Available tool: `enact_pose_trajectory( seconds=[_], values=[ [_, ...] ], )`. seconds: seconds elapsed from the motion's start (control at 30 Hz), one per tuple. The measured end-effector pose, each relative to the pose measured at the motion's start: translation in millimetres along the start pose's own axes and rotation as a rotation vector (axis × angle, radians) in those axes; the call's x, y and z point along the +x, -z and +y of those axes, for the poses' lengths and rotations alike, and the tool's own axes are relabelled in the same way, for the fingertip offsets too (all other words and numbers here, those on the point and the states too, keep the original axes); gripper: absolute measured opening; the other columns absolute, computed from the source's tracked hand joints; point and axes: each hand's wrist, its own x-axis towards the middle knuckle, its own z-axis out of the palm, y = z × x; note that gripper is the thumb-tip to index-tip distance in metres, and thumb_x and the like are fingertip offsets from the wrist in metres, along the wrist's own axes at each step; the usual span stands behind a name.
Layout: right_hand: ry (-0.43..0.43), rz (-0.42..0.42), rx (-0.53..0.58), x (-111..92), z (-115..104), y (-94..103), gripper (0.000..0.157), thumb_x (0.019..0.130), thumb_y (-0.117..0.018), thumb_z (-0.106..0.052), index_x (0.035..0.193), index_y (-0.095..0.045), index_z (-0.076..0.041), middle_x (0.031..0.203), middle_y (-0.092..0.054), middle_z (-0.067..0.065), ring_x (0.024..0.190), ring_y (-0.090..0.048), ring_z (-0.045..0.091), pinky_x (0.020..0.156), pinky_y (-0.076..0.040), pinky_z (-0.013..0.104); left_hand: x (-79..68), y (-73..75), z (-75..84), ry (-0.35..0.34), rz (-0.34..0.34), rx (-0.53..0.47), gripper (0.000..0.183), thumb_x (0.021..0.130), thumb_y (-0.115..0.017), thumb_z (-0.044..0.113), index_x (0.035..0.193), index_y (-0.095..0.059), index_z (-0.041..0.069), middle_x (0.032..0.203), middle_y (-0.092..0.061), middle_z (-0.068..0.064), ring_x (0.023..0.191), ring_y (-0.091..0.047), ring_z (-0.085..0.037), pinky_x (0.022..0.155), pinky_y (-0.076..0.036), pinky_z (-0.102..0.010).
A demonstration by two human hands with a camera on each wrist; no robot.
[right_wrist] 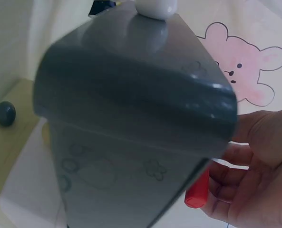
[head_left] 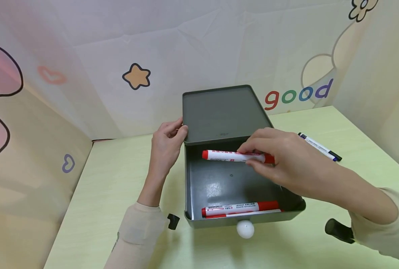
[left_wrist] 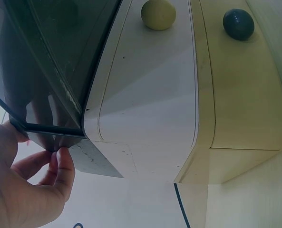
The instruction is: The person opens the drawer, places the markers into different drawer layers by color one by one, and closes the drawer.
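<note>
My right hand (head_left: 286,160) pinches a white marker with red ends (head_left: 216,155) above the pulled-out grey drawer (head_left: 209,186). In the right wrist view the marker's red end (right_wrist: 197,192) shows beside the fingers, and the drawer hides the rest. More red-and-white markers (head_left: 239,208) lie along the drawer's front wall, inside it. At the left side of the small drawer cabinet (head_left: 224,112), my left hand (head_left: 165,145) holds the edge of its top near the front corner. In the left wrist view the fingertips of my left hand (left_wrist: 31,185) touch that corner.
A white round knob (head_left: 245,229) sits on the drawer's front. Below are a white drawer (left_wrist: 150,85) and a yellow drawer (left_wrist: 245,90), both with round knobs. Blue and black markers (head_left: 320,147) lie on the table (head_left: 118,179) to the right. A printed curtain (head_left: 102,74) stands behind.
</note>
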Motion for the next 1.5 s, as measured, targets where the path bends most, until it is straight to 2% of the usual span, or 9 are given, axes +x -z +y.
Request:
enact_pose_trajectory(
  seconds=[0.53, 1.13, 1.23, 1.5],
  values=[
    [-0.007, -0.103, -0.027, -6, -4, -15.6, 0.028, 0.087, -0.081, -0.003, 0.109, -0.077, -0.02, 0.103, -0.064, -0.013, 0.082, -0.056, 0.004, 0.066, -0.052, 0.023, -0.4, 0.5, -1.1, 0.004, -0.005, -0.012, 0.038, 0.099, -0.065, 0.021, 0.136, -0.069, 0.01, 0.115, -0.066, -0.007, 0.104, -0.067, -0.021, 0.083, -0.05, -0.033],
    [-0.031, -0.159, -0.058, -10, -3, -25.7, 0.028, 0.087, -0.082, -0.007, 0.111, -0.078, -0.021, 0.105, -0.066, -0.012, 0.085, -0.058, 0.005, 0.067, -0.053, 0.024, -0.9, -0.2, -2.1, 0.003, -0.008, -0.006, 0.039, 0.1, -0.065, 0.023, 0.136, -0.069, 0.01, 0.115, -0.066, -0.007, 0.103, -0.066, -0.022, 0.082, -0.049, -0.034],
    [-0.042, -0.17, -0.055, -11, -2, -26.7, 0.028, 0.087, -0.082, -0.007, 0.111, -0.078, -0.021, 0.105, -0.066, -0.012, 0.087, -0.059, 0.005, 0.068, -0.054, 0.024, -0.6, -0.2, -2.1, 0.004, -0.006, -0.007, 0.039, 0.1, -0.065, 0.023, 0.136, -0.069, 0.01, 0.115, -0.066, -0.007, 0.104, -0.066, -0.022, 0.082, -0.049, -0.034],
    [-0.062, -0.184, -0.058, -12, -1, -26.4, 0.03, 0.086, -0.083, -0.007, 0.114, -0.078, -0.019, 0.11, -0.068, -0.009, 0.097, -0.064, 0.011, 0.078, -0.058, 0.032, 0.5, -0.2, -1.7, 0.007, -0.002, -0.015, 0.039, 0.099, -0.066, 0.022, 0.135, -0.07, 0.01, 0.115, -0.066, -0.007, 0.104, -0.066, -0.021, 0.082, -0.048, -0.033]
  ],
)
